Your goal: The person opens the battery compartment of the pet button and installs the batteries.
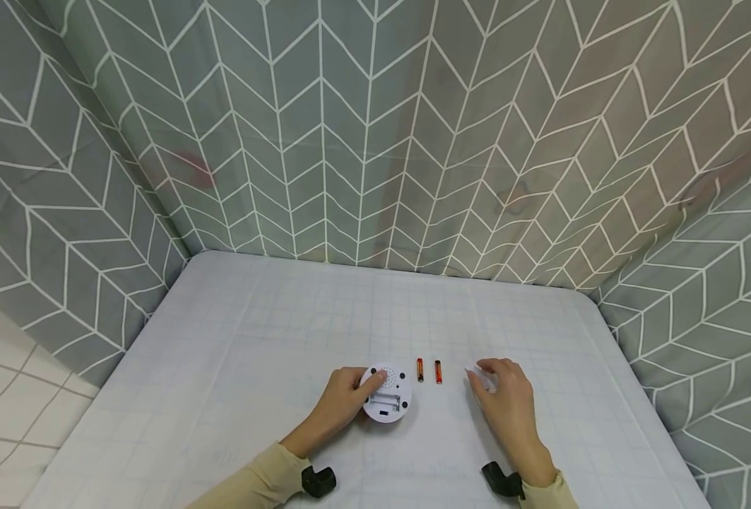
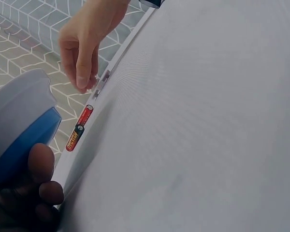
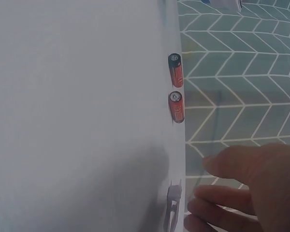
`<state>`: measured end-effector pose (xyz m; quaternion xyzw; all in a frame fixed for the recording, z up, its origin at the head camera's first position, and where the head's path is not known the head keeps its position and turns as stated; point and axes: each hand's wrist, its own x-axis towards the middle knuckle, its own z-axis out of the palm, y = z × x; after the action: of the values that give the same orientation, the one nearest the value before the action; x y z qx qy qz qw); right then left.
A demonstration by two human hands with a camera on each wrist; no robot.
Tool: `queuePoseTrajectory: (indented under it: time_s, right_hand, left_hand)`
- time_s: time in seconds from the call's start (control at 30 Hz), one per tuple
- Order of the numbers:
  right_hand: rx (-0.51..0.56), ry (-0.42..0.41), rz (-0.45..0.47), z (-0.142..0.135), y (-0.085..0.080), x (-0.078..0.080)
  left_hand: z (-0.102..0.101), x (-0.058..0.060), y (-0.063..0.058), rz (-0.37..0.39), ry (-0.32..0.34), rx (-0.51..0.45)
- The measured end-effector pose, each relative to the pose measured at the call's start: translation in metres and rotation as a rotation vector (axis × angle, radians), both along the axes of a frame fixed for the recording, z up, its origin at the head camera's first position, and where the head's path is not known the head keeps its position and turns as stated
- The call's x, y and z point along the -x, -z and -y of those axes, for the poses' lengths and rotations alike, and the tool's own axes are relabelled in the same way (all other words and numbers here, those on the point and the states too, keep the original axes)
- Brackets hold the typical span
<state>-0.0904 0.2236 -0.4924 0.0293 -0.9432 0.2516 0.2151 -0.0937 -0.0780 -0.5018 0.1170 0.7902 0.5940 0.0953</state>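
My left hand grips a round white device by its left side, thumb on its top face. That face shows small holes in a cluster, dark round feet and an uncovered battery compartment with no batteries in it. In the left wrist view the device's side shows a blue band. Two red and black batteries lie side by side on the table to its right. Beyond them my right hand hovers, fingers loosely bent, over a small white plastic piece on the table.
A white cloth with faint grid lines covers the table. Grey-green curtains with white chevron lines hang behind it and at both sides. Pale floor tiles show at the lower left. A black strap device sits at the left wrist.
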Motion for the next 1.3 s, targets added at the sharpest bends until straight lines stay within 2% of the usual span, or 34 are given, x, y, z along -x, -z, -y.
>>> queuePoseTrajectory:
  time_s: [0.17, 0.37, 0.5, 0.73, 0.93, 1.2, 1.3]
  right_hand:
    - [0.032, -0.076, 0.017, 0.005, 0.000, 0.003]
    - [0.021, -0.190, -0.036, 0.008, 0.002, 0.006]
    - [0.011, -0.253, -0.042, 0.010, 0.001, 0.008]
    - [-0.009, -0.307, 0.050, 0.013, -0.004, 0.009]
    - [-0.038, -0.417, 0.132, 0.016, -0.011, 0.015]
    - [-0.049, -0.511, 0.091, 0.016, -0.005, 0.020]
    - [-0.057, -0.519, 0.083, 0.017, -0.004, 0.020]
  left_hand:
    - [0.001, 0.002, 0.000, 0.000, 0.006, -0.023]
    - [0.001, 0.002, -0.001, 0.008, -0.001, -0.014]
    - [0.001, 0.001, -0.002, 0.011, -0.008, -0.012]
    - [0.000, 0.002, -0.001, 0.016, -0.004, -0.007]
    - [0.001, 0.003, 0.000, -0.003, -0.010, 0.002]
    - [0.001, 0.001, 0.002, -0.005, -0.015, 0.014]
    - [0.001, 0.001, 0.002, -0.010, -0.012, 0.016]
